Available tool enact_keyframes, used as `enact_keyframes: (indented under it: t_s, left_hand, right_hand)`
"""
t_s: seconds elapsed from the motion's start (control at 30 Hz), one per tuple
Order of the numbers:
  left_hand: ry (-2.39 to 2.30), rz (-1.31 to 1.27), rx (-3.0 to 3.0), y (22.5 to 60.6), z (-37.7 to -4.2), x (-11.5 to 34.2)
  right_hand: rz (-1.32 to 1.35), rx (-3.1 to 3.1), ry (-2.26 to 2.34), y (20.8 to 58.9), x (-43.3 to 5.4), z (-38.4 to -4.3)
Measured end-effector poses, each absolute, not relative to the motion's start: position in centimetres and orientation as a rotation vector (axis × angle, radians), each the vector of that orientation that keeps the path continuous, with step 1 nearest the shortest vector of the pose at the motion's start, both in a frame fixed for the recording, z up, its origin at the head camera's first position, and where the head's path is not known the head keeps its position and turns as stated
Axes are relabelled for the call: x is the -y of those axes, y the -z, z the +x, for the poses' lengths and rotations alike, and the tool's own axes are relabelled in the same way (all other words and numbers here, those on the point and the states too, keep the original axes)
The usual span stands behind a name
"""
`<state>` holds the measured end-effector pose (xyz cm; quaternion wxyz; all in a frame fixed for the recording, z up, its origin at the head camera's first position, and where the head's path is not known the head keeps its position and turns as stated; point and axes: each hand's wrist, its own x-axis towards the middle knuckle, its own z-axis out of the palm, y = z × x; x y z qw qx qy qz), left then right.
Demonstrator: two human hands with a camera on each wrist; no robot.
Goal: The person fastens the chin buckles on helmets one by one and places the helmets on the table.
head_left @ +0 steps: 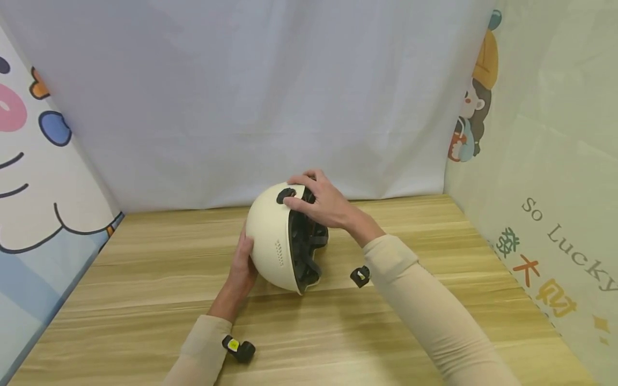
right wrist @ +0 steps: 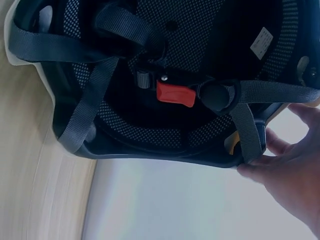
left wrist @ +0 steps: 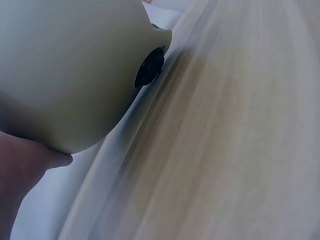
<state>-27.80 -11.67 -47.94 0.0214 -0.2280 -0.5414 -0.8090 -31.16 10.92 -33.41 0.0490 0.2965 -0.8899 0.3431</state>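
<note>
A cream helmet (head_left: 270, 241) is tipped on its side over the wooden table, its open underside turned to the right. My left hand (head_left: 243, 262) holds the rounded shell from the left, with most of its fingers hidden. My right hand (head_left: 323, 201) grips the upper rim, its thumb by a round black fitting (head_left: 286, 195). Inside the helmet, the right wrist view shows dark padding, black straps (right wrist: 93, 105) and a red buckle catch (right wrist: 175, 94). The left wrist view shows the smooth shell and another black fitting (left wrist: 150, 67) close to the table.
The wood-grain table (head_left: 159, 279) stretches around the helmet. Behind it hangs a pale curtain (head_left: 270, 96). Printed cartoon panels stand at the left (head_left: 29, 161) and right (head_left: 545, 161). A small black device (head_left: 238, 348) sits at the left wrist, another (head_left: 360, 276) at the right.
</note>
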Motion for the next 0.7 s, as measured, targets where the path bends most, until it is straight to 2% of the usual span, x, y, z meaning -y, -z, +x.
enact_keyframes:
  t_s: [0.3,0.53,0.7]
  left_hand:
    - [2.515,-0.733,1.704,47.4,-28.0,11.7]
    - [2.73,-0.627,1.588,47.0,-27.2,11.9]
    - [2.706,-0.698,1.592,47.0,-27.2,11.9]
  right_hand:
    - [0.925,2.652,-1.059,34.1,-11.9,-30.8]
    - [0.9,2.552,-1.147,35.3,-12.8,-30.6]
    - [0.891,2.501,-1.155,35.8,-13.2,-30.6]
